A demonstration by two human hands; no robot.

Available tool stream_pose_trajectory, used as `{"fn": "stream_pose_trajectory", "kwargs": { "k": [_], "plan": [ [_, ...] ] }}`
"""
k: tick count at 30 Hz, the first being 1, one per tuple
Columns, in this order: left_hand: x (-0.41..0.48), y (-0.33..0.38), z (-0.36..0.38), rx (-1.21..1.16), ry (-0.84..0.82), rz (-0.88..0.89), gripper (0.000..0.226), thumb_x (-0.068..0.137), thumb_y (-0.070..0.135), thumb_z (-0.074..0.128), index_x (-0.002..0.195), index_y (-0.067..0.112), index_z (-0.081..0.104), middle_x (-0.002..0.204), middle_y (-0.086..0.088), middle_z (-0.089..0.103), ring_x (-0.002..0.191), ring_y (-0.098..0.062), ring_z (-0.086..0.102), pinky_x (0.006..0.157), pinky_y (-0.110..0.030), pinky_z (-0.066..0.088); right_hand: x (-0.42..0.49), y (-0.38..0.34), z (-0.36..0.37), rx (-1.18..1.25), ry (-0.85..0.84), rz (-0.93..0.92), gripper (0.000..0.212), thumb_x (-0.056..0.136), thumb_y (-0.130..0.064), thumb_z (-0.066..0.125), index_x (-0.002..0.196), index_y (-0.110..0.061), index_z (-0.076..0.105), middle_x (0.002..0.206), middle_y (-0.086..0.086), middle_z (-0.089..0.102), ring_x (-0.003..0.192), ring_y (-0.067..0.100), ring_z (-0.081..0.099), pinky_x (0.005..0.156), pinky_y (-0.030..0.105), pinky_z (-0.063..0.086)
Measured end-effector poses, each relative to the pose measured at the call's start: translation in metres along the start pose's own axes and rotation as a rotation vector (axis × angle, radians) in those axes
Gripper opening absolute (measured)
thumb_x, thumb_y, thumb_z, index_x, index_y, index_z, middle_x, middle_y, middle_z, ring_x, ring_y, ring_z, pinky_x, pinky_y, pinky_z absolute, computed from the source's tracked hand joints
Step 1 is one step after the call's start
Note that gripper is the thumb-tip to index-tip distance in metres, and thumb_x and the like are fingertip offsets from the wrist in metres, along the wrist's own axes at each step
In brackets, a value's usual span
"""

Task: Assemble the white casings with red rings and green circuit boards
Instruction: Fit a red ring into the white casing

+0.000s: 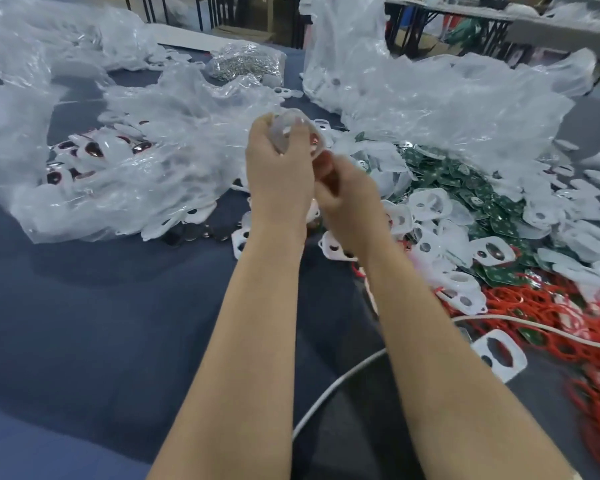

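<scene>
So, over the bench (101,306): left hand (277,178) gripping one white casing (293,131), right hand (348,206) pinching its lower edge; loose casings (430,206), green circuit boards (464,178), red rings (533,306) piled beyond counting.

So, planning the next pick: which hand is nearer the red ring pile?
Right. The right hand sits up-left of the red ring pile; the left hand is farther left.

Two hands at centre frame: left hand (277,168), right hand (347,202). One translucent white plastic casing (291,129) is held up. At right, loose white casings (430,237), green circuit boards (464,181) and red rubber rings (551,313) are heaped beyond counting. Three large clear plastic bags (118,174), one small bag of silvery metal parts (246,64), one white cable (343,379).
</scene>
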State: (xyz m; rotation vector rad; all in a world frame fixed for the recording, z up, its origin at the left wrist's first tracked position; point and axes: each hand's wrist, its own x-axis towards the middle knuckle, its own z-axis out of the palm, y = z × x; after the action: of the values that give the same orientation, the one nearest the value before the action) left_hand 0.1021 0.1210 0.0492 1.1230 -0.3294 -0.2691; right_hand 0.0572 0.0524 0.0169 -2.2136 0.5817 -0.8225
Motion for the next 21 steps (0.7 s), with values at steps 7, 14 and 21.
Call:
{"fn": "stream_pose_trajectory", "kwargs": {
  "k": [7,14,21],
  "plan": [
    [-0.033,-0.036,0.059,0.127,-0.316,-0.201,0.024,0.100,0.005,0.039,0.096,0.025,0.051,0.091,0.000,0.059,0.077,-0.022,0.067,0.064,-0.026,0.059,-0.018,0.049,-0.112,0.490,0.364,0.208,0.019,0.088,-0.003,0.062,0.085,-0.021,0.060,0.079,-0.001,0.063,0.074,0.012,0.066,0.073,0.024,0.056],
    [-0.048,-0.071,0.078,0.405,-0.404,-0.181,0.021,0.095,0.007,0.054,0.091,0.024,0.044,0.101,-0.011,0.069,0.076,-0.026,0.072,0.066,-0.039,0.061,-0.039,0.081,-0.118,0.561,0.393,0.321,0.015,0.085,-0.009,0.065,0.084,-0.024,0.070,0.075,-0.008,0.071,0.079,0.010,0.068,0.079,0.025,0.054],
    [-0.040,-0.081,0.073,0.287,-0.361,-0.201,0.003,0.093,0.015,0.061,0.096,0.016,0.060,0.098,-0.011,0.071,0.090,-0.023,0.072,0.079,-0.036,0.060,-0.043,0.082,-0.103,0.324,0.384,0.252,0.021,0.087,-0.002,0.062,0.104,-0.015,0.063,0.092,-0.001,0.068,0.083,0.006,0.065,0.081,0.020,0.053]
  ]
}}
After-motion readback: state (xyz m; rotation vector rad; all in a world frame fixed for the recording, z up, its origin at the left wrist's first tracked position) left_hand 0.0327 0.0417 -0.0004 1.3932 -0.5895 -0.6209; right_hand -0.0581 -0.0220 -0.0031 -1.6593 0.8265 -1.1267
